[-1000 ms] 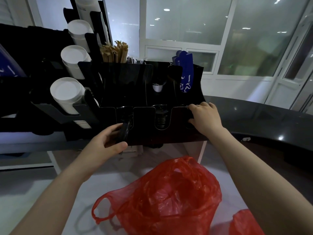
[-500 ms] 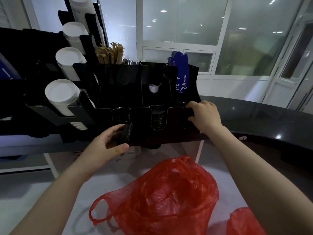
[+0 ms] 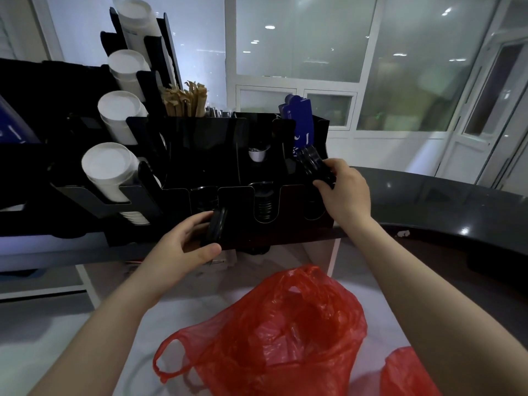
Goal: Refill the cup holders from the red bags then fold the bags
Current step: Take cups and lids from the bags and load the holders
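My right hand (image 3: 343, 192) is gripping a stack of black lids (image 3: 315, 165) above the right slot of the black organizer (image 3: 200, 144), and my left hand (image 3: 183, 244) is curling its fingers (image 3: 208, 250) round a second stack (image 3: 217, 224) by the left slot. They are probably light, stiff and slick, so I am pinching across the rims. The open red bag (image 3: 271, 338) is lying nearer on the desk (image 3: 177, 318).
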A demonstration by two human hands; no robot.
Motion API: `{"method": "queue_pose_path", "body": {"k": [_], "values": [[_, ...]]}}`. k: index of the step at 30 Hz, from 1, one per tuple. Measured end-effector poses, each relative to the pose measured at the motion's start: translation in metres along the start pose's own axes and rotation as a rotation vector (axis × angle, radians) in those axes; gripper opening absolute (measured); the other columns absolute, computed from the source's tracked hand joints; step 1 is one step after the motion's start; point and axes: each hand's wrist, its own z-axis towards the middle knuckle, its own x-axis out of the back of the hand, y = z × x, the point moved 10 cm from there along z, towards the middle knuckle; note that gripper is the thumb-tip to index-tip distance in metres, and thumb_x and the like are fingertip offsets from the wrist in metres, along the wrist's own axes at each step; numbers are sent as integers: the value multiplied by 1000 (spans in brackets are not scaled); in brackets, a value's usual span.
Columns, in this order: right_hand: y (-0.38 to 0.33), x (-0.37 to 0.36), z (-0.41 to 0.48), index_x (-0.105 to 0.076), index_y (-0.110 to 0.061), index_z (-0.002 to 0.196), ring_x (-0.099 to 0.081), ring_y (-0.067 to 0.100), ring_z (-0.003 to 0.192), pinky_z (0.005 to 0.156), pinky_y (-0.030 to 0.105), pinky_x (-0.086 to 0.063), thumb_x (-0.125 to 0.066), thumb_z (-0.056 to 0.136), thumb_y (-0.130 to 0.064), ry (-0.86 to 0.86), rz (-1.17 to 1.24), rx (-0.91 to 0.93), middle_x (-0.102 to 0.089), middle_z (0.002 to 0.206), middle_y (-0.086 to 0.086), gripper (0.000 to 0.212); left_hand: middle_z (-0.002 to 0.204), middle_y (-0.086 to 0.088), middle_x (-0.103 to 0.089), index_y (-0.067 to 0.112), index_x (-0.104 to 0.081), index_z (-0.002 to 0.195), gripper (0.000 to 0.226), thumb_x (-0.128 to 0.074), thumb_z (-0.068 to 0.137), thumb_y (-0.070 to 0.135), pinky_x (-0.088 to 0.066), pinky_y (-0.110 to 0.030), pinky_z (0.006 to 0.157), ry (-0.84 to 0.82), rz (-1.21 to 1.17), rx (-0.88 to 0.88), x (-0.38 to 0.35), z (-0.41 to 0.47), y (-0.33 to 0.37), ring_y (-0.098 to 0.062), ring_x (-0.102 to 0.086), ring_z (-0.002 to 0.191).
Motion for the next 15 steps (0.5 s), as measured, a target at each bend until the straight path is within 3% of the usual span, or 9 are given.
{"method": "queue_pose_path", "body": {"k": [7, 11, 15], "values": [[-58, 17, -29, -56, -19, 126, -57, 16, 107, 86, 21, -37, -70, 85, -23, 80, 126, 149, -65, 114, -1, 44, 113, 32, -60, 64, -52, 109, 53, -74, 64, 46, -44, -2, 73, 37, 12, -11, 18, -17, 6, 14, -54, 106], [-119, 12, -54, -57, -17, 125, -57, 11, 102, 85, 21, -40, -73, 83, -21, 59, 204, 270, -64, 112, -4, 45, 118, 25, -60, 58, -53, 111, 57, -79, 63, 44, -45, -16, 88, 105, -9, 19, 46, -31, -5, 7, -55, 111], [-174, 1, -78, -59, -14, 124, -50, 1, 100, 86, 17, -40, -75, 81, -16, 29, 285, 357, -53, 106, -16, 46, 115, 23, -64, 49, -52, 115, 59, -80, 66, 33, -48, -17, 86, 172, -18, 27, 80, -49, -8, 3, -58, 110]]}}
